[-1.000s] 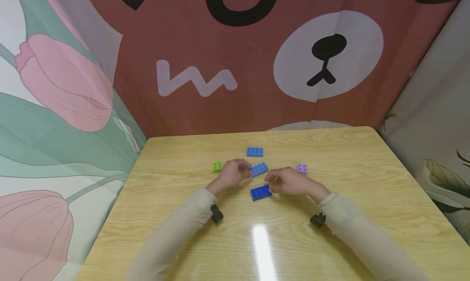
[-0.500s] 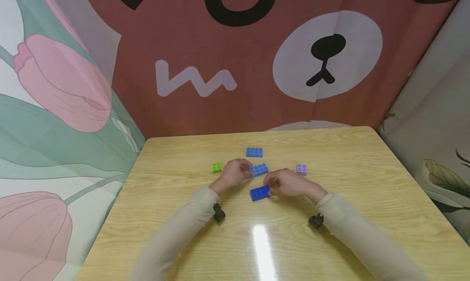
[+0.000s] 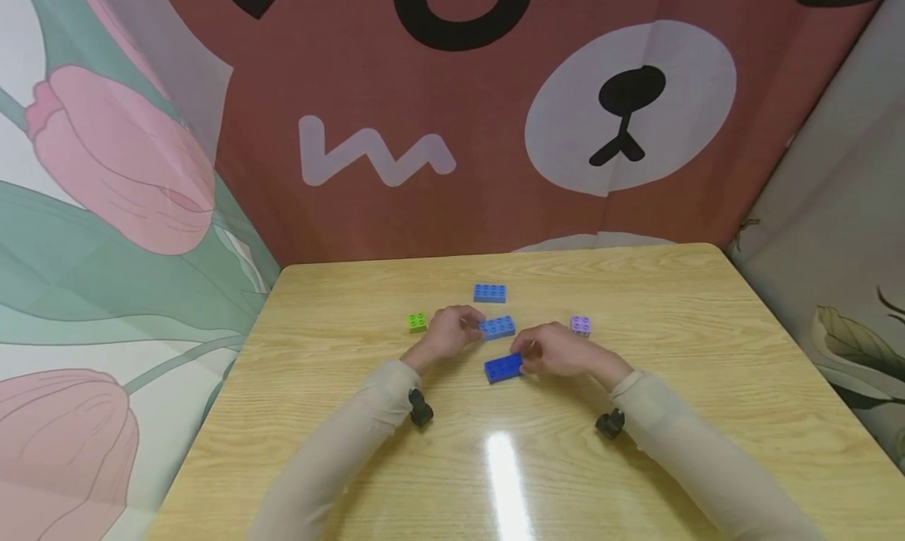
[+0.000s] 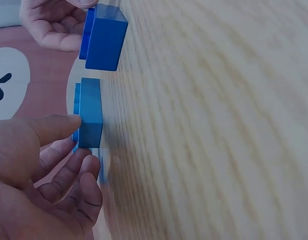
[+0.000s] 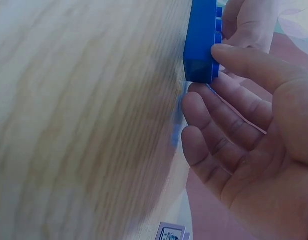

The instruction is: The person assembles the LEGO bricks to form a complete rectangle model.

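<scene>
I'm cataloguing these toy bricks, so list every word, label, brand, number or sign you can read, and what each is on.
No word, brand or number can be read.
Purple brick: a print on its side, too small and blurred to read.
Backdrop: a pale zigzag, no clear letter.

Right wrist view: bottom edge chops the purple brick (image 5: 172,230), I can't make out its print (image 5: 171,235), top edge clips the dark blue brick (image 5: 200,42); head view, the right hand (image 3: 556,349) covers its end!
</scene>
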Action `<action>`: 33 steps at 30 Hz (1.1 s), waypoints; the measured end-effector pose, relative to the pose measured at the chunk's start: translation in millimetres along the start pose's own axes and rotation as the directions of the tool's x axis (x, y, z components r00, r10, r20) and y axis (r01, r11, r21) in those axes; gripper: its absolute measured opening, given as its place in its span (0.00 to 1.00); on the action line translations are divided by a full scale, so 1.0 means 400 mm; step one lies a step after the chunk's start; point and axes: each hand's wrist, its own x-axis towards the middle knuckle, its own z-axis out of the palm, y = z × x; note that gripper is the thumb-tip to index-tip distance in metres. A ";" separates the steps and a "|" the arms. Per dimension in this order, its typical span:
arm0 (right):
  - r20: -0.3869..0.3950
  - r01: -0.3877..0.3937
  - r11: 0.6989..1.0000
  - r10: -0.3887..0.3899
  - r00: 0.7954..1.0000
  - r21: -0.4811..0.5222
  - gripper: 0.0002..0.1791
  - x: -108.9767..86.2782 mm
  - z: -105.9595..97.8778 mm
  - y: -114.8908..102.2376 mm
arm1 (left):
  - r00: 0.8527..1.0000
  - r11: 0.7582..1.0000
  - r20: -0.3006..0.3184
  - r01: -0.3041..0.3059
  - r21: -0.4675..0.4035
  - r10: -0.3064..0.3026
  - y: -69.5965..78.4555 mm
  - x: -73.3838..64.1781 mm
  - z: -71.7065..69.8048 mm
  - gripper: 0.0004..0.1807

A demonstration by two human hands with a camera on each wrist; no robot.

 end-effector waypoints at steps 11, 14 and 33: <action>-0.028 -0.053 0.997 0.054 0.998 0.048 0.15 -0.008 -0.013 0.031 | 1.000 1.000 0.010 -0.009 0.008 0.009 -0.009 -0.001 -0.003 0.15; -0.041 -0.053 0.998 0.055 0.998 0.043 0.15 -0.008 -0.018 0.040 | 1.000 1.000 0.008 -0.014 0.007 0.014 -0.011 -0.001 -0.002 0.15; -0.132 -0.133 0.991 0.133 0.982 0.012 0.14 -0.005 -0.052 0.080 | 1.000 0.998 0.001 0.020 -0.052 -0.020 -0.049 -0.021 -0.033 0.15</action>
